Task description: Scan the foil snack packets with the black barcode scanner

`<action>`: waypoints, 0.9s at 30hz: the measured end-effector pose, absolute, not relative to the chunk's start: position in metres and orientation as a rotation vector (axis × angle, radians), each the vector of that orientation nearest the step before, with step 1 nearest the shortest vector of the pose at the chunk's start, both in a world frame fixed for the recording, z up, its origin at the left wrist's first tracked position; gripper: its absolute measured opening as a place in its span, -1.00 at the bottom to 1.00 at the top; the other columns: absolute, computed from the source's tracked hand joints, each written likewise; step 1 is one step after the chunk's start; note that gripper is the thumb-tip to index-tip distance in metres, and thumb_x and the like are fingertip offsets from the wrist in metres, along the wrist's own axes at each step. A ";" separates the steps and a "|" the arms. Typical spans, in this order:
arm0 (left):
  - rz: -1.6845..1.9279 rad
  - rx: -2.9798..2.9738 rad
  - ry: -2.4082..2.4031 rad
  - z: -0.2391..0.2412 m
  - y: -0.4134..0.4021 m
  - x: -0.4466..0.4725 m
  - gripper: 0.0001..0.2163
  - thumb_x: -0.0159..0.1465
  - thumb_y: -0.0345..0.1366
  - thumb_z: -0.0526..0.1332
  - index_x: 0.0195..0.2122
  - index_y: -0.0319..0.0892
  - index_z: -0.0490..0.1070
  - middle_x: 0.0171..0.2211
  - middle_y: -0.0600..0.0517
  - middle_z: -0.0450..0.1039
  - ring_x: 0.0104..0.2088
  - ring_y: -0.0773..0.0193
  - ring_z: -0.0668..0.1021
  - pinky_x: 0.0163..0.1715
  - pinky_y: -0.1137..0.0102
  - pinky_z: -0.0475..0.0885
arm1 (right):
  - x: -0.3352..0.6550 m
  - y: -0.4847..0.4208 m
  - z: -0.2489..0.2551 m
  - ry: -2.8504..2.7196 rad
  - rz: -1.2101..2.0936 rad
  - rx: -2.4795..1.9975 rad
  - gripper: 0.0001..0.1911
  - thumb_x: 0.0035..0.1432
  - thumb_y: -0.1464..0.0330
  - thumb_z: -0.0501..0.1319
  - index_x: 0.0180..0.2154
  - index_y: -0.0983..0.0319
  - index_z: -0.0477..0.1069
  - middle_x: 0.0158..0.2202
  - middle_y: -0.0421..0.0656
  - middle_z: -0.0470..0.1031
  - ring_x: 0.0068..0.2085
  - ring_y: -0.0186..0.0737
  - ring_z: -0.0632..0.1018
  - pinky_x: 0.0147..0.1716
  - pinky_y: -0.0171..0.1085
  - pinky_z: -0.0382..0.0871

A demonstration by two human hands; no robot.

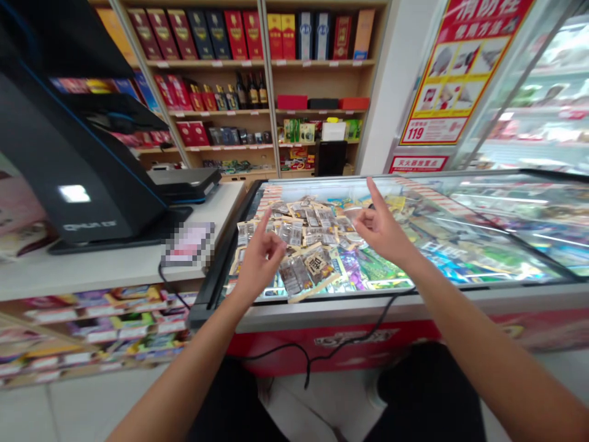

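Both my hands are raised over a chest freezer (350, 302) with a sliding glass lid. My left hand (258, 261) has its index finger pointing up and forward and the other fingers curled, holding nothing. My right hand (383, 232) also points with its index finger, thumb out and the rest curled, and it is empty too. Under the glass lie several small packets (313, 242) with grey and tan wrappers, beside colourful frozen goods (377, 267). Neither hand touches the lid.
A black checkout terminal (69, 159) stands on the white counter (105, 267) at left. A black cable (322, 351) hangs down the freezer's red front. Shelves of boxed bottles (239, 37) line the back wall. A red poster (455, 67) and a glass-door fridge (543, 98) stand at right.
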State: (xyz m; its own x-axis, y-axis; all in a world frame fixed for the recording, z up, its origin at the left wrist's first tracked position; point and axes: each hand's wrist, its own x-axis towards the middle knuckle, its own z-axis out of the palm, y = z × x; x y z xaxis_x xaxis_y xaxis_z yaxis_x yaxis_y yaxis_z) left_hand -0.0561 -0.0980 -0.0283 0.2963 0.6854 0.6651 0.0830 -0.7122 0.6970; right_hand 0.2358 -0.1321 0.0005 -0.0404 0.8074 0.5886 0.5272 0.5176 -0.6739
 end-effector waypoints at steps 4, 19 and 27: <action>1.527 1.831 0.460 0.019 -0.083 -0.049 -0.11 0.24 -0.36 0.34 0.50 0.12 -0.12 -0.48 0.18 0.32 -0.54 0.40 0.29 -0.54 0.49 0.20 | 0.197 -0.165 0.031 -1.760 0.433 -0.847 0.06 0.33 0.31 0.24 0.50 -0.07 -0.52 -0.40 -0.28 0.37 -0.40 -0.22 0.40 -0.29 -0.19 0.43; 1.276 1.596 0.471 0.011 -0.059 -0.032 -0.28 0.08 -0.42 0.42 0.29 0.01 0.31 -0.51 0.22 0.34 -0.59 0.48 0.28 -0.56 0.54 0.13 | 0.196 -0.125 -0.003 -1.549 0.734 -0.914 -0.27 0.17 0.09 0.38 0.31 -0.02 0.22 -0.48 -0.32 0.32 -0.51 -0.27 0.35 -0.48 -0.24 0.30; 0.892 0.765 0.323 0.039 -0.078 -0.054 -0.29 0.23 0.49 -0.24 -0.66 -0.08 0.01 -0.73 0.15 -0.02 -0.73 0.39 0.11 -0.67 0.38 0.11 | 0.214 -0.140 0.026 -1.399 1.543 -0.512 -0.15 -0.06 -0.53 -0.15 -0.69 0.12 0.06 -0.72 -0.31 -0.13 -0.62 -0.30 0.05 -0.60 -0.24 0.07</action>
